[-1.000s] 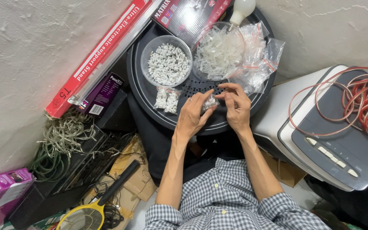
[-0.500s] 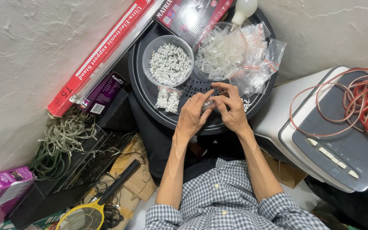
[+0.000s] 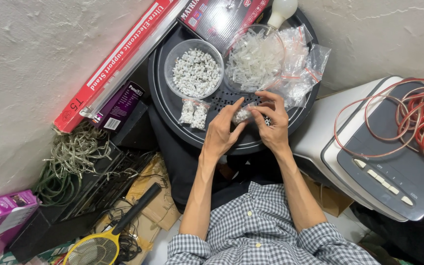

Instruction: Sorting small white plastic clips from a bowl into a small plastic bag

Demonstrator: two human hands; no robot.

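- left hand [image 3: 220, 132] and right hand [image 3: 272, 123] both pinched on a small clear bag [image 3: 242, 115] of white bits, over the round black tray [image 3: 170, 115]
- two filled little bags [image 3: 194, 113] lie just left
- bowl of white clips [image 3: 196, 73] sits behind

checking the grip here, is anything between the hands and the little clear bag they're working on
Nothing visible does. The left hand and right hand both pinch the small clear bag directly, fingertips on the plastic, above the round black tray. The filled bags lie apart, to its left.
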